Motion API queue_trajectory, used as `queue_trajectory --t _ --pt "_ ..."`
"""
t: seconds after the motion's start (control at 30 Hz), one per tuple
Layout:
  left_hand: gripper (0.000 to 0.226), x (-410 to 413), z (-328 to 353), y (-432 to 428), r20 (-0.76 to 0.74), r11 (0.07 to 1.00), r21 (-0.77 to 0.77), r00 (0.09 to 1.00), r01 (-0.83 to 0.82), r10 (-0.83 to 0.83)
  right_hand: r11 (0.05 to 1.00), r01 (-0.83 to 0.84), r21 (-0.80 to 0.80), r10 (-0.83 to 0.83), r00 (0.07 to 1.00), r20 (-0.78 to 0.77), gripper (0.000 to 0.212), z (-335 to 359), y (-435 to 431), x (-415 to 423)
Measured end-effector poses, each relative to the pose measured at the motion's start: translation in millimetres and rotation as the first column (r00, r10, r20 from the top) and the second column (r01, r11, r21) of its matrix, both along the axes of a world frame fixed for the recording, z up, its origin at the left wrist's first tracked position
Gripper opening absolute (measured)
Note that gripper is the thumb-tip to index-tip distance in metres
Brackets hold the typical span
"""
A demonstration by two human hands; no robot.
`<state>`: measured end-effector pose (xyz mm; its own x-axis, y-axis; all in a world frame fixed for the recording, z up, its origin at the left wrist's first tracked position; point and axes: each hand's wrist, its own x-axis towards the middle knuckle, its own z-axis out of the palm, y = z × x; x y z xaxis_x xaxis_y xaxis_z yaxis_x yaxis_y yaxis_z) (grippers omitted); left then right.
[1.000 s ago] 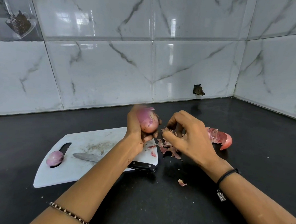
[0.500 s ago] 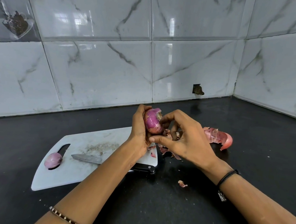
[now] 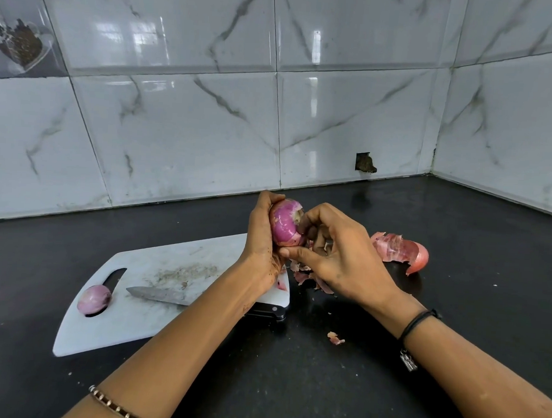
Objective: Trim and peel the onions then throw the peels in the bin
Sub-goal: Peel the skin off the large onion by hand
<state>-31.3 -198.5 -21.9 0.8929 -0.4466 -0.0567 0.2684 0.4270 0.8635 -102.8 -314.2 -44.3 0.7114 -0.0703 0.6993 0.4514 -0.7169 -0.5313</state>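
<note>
**Both hands grasp one onion**

The left hand (image 3: 263, 240) curls its fingers (image 3: 268, 199) round the back of the onion (image 3: 285, 222), held above the cutting board's (image 3: 169, 267) right end. The right hand (image 3: 342, 260) pinches its near side, thumb beneath, forefinger on top. Peels (image 3: 400, 249) lie on the worktop (image 3: 459, 218) nearby.

Bare dark surface (image 3: 459, 218) is lying open at far right and along the near edge. A board (image 3: 128, 322) carrying a knife (image 3: 158, 295) and small onion (image 3: 94, 299) is filling the left. Peels (image 3: 306, 276) are cluttering the middle, with a big peel (image 3: 400, 250) just right of them. Tiled walls (image 3: 177, 123) are closing the back and right.
</note>
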Motion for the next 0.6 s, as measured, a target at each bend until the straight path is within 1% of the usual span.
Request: queue_trajectory --t 0.1,0.2,0.37,0.6 --pt "0.028 0.9 0.5 0.2 0.006 1.000 0.003 1.000 -0.013 0.013 1.000 0.010 -0.024 -0.010 1.000 0.011 0.039 0.0 1.9 0.2" --pt "0.028 1.3 1.5 0.8 0.006 1.000 -0.015 1.000 -0.022 0.022 0.999 0.026 0.040 -0.027 1.000 0.012 0.046 2.5 1.2 -1.0" --pt "0.028 1.2 -0.2 0.8 0.018 0.999 -0.022 0.999 -0.028 0.028 0.993 0.002 0.116 -0.002 1.000 0.002 0.051 4.4 2.6 -3.2" --pt "0.027 -0.7 -1.1 0.3 0.033 1.000 0.014 0.999 -0.004 0.003 0.994 0.013 0.109 -0.012 1.000 -0.013 0.052 3.6 3.2 -3.1"
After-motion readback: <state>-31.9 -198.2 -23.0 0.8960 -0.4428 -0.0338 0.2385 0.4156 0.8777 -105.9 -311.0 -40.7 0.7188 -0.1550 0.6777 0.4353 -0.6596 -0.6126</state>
